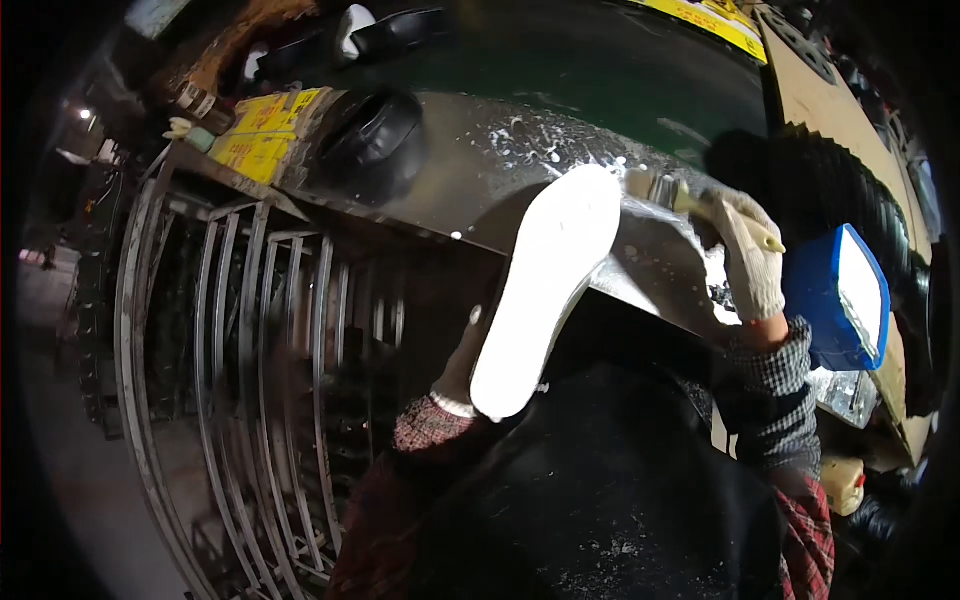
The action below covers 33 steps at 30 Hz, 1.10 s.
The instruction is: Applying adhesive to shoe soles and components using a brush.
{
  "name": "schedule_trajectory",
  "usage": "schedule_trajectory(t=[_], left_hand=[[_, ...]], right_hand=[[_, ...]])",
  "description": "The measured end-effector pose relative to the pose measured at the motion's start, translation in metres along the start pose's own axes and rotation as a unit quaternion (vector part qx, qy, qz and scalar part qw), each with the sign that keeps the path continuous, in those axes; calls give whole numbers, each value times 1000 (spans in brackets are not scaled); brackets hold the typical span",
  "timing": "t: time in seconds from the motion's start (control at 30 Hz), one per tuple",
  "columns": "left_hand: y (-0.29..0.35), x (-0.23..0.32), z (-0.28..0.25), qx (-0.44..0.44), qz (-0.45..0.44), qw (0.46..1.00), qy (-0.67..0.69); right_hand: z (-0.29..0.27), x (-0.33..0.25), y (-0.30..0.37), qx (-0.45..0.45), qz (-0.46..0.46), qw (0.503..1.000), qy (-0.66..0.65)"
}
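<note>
A shoe sole [545, 290], its upward face bright white, is tilted over the near edge of the worktable [450, 205]. My left hand [462, 362], gloved, is closed on it at the lower left side, with most of the fingers hidden beneath. In a pale knit glove, my right hand [748, 250] grips a paintbrush [682, 196]; its handle end pokes out past the fingers. The bristles lie just right of the sole's upper end, and I cannot tell whether they touch it. Beside my right wrist stands a blue tub [815, 300] with white stuff in it.
White spatters mark the table beyond the sole. A black shoe part [372, 145] and a yellow printed packet [262, 132] lie left. Beyond is a dark green surface [610, 95]. A metal rack [215, 310] stands left; black ridged pieces [850, 190] are stacked right.
</note>
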<state>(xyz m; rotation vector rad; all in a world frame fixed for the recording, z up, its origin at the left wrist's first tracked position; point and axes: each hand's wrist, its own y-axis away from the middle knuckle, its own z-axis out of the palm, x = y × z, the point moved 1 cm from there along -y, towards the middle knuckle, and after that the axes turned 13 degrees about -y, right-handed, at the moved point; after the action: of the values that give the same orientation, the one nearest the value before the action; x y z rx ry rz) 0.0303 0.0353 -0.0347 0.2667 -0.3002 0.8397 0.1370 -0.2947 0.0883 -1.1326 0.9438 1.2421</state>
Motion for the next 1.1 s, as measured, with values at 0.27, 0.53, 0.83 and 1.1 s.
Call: schedule_trajectory(t=[0.27, 0.53, 0.83, 1.1], left_hand=[[4, -3, 3, -54, 21, 990, 128], [-4, 13, 28, 7, -4, 998, 60], [-50, 102, 102, 239, 44, 947, -208], [-94, 187, 84, 234, 261, 889, -296]], right_hand=[[48, -59, 50, -302, -216, 877, 304], [48, -36, -36, -257, -292, 851, 353], [114, -101, 31, -389, -337, 809, 284], [67, -72, 25, -203, -271, 889, 308]])
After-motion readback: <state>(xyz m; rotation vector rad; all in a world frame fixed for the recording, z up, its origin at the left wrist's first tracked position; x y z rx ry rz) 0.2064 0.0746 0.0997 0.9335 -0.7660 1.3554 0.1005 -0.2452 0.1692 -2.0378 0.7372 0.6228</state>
